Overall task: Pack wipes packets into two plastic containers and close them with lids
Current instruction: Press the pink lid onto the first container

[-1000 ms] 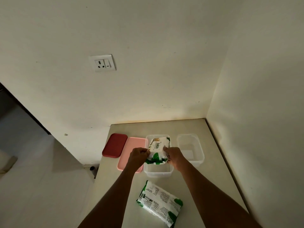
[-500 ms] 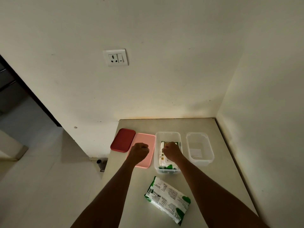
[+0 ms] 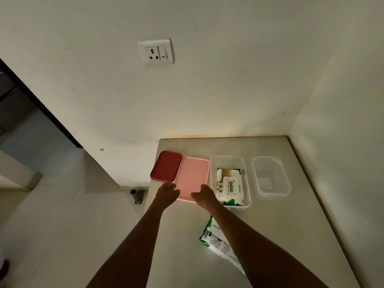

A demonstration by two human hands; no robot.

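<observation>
A white and green wipes packet [image 3: 230, 187] lies inside the left clear container [image 3: 214, 173]. The right clear container [image 3: 255, 175] holds nothing but a small label. A pink lid [image 3: 192, 175] lies flat to the left of the filled container, and a dark red lid [image 3: 166, 165] lies beside it at the table's left edge. My left hand [image 3: 167, 193] touches the pink lid's near left corner and my right hand [image 3: 204, 195] its near right corner, fingers curled at the edge. A second wipes packet [image 3: 218, 243] lies near me, partly hidden under my right forearm.
The table [image 3: 291, 225] stands in a corner, with walls behind and to the right. Its left edge drops to a tiled floor. A socket plate [image 3: 155, 51] is on the back wall.
Both hands let go of the packet, which now rests in the left container. They moved left to the near edge of the pink lid.
</observation>
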